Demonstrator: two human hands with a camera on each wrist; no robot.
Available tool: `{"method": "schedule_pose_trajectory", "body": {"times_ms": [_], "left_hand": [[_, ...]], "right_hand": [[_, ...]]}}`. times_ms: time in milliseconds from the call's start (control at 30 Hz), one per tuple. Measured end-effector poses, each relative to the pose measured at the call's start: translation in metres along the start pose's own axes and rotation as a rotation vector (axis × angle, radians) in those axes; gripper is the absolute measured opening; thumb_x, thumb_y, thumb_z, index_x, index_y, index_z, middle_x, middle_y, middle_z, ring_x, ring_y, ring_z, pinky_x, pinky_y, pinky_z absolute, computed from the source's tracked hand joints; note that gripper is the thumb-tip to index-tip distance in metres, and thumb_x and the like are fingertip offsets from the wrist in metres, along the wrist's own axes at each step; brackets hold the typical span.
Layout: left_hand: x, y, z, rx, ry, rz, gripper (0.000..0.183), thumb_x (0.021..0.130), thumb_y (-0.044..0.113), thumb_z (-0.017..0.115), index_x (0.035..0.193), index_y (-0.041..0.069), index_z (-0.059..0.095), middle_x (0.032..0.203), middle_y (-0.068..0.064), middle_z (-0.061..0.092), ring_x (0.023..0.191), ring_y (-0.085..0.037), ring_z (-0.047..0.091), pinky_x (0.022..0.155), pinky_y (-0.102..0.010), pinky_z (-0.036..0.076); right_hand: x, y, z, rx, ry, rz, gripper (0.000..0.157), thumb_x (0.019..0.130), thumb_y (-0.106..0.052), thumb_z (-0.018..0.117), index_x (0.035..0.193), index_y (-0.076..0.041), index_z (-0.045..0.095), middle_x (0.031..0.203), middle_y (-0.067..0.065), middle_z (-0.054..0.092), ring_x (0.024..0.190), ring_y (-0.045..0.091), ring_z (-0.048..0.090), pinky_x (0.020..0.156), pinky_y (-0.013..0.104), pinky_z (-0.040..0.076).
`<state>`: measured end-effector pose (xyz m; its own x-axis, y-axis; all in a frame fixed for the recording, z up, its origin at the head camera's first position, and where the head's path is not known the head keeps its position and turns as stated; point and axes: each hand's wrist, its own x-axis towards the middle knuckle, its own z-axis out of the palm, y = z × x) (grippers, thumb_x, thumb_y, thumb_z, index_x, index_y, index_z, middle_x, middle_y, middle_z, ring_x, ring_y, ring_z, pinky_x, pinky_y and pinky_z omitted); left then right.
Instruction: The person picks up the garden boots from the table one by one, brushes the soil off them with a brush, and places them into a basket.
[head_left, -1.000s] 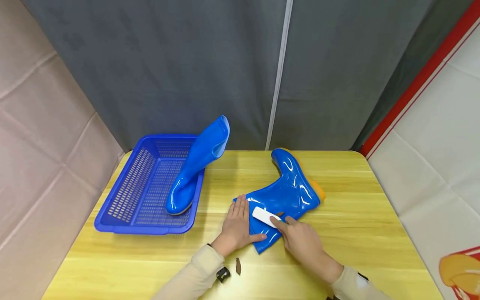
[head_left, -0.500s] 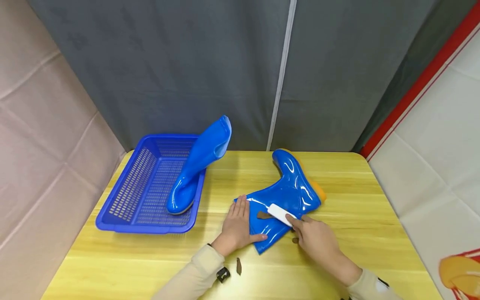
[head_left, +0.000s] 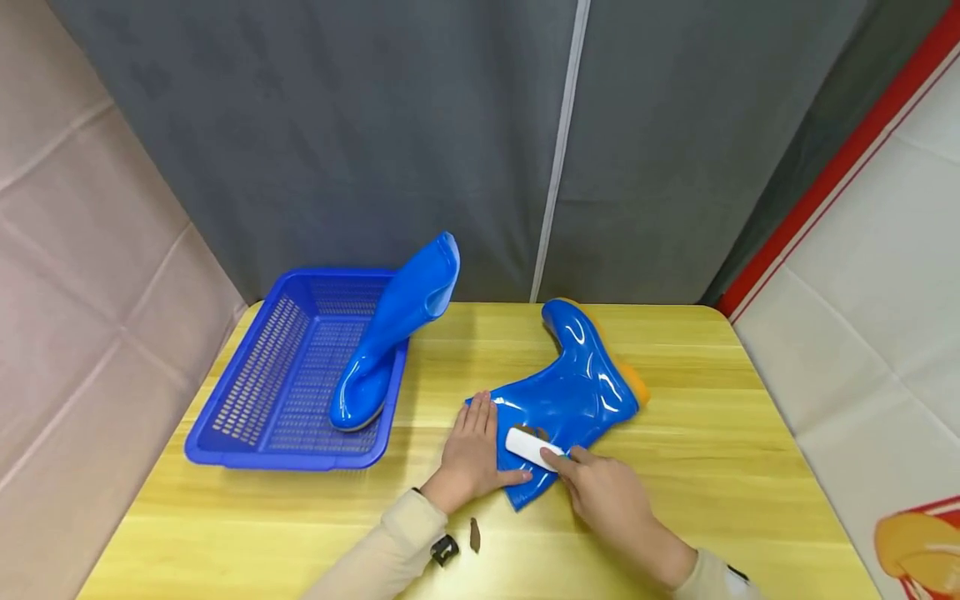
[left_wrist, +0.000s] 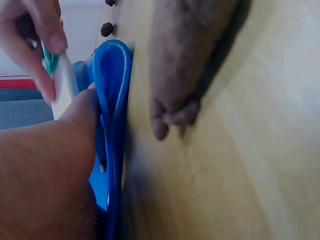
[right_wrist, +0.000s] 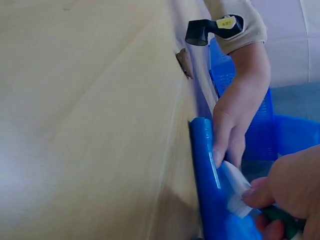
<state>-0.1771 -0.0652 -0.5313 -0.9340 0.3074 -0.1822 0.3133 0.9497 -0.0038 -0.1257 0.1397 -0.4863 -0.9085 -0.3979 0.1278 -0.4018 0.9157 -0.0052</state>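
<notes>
A blue rubber boot (head_left: 581, 387) with a yellow-orange sole lies on its side on the table. My left hand (head_left: 471, 458) rests flat over the open end of its shaft, fingers straight and thumb spread. In my right hand (head_left: 611, 497) is a white brush (head_left: 527, 447), its head against the shaft. The right wrist view shows pale bristles under the brush (right_wrist: 238, 186) and a green handle (right_wrist: 280, 220) in my curled fingers. Beside the brush head, a brown smear (head_left: 534, 432) marks the boot. The left wrist view looks along the boot's opening (left_wrist: 112, 70).
A blue perforated basket (head_left: 206, 446) stands at the left, with a second blue boot (head_left: 401, 312) leaning out over its right side. One brown clump (head_left: 475, 535) lies near my left wrist. Small dark crumbs (left_wrist: 107, 29) lie past the boot. A grey curtain (head_left: 337, 142) hangs behind the table.
My right hand moves the brush right and up the shaft, then back left toward the opening. Brown smears on the boot get uncovered and partly covered again. The left hand stays in place.
</notes>
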Motion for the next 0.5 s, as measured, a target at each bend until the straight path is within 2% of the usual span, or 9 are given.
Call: {"method": "schedule_pose_trajectory", "body": {"times_ms": [167,267,500], "left_hand": [[0.0,0.001,-0.001,-0.019,0.001,-0.009,0.127,0.074,0.092,0.042,0.158,0.001,0.012,0.168,-0.017,0.008,0.157,-0.03,0.006,0.128,-0.045,0.013],[0.0,0.003,-0.002,-0.01,0.012,-0.007,0.127,0.074,0.092,0.042,0.158,0.001,0.015,0.167,-0.017,0.011,0.157,-0.03,0.009,0.128,-0.044,0.015],[-0.002,0.003,-0.001,0.006,-0.005,-0.025,0.127,0.074,0.092,0.041,0.158,0.002,0.013,0.168,-0.016,0.01,0.157,-0.03,0.007,0.128,-0.042,0.014]], "right_hand": [[0.018,-0.001,0.011,-0.022,0.061,-0.018,0.046,0.085,-0.016,0.073,0.126,-0.034,0.068,0.088,0.002,0.069,0.051,0.009,0.049,0.046,0.021,0.044],[0.02,0.006,0.011,-0.017,0.07,0.001,0.047,0.084,-0.013,0.073,0.127,-0.031,0.068,0.087,0.004,0.069,0.052,0.01,0.05,0.047,0.021,0.044],[-0.002,0.02,-0.003,0.066,0.016,0.065,0.04,0.088,-0.017,0.073,0.126,-0.029,0.069,0.077,-0.001,0.064,0.048,0.008,0.039,0.044,0.018,0.031]]}}
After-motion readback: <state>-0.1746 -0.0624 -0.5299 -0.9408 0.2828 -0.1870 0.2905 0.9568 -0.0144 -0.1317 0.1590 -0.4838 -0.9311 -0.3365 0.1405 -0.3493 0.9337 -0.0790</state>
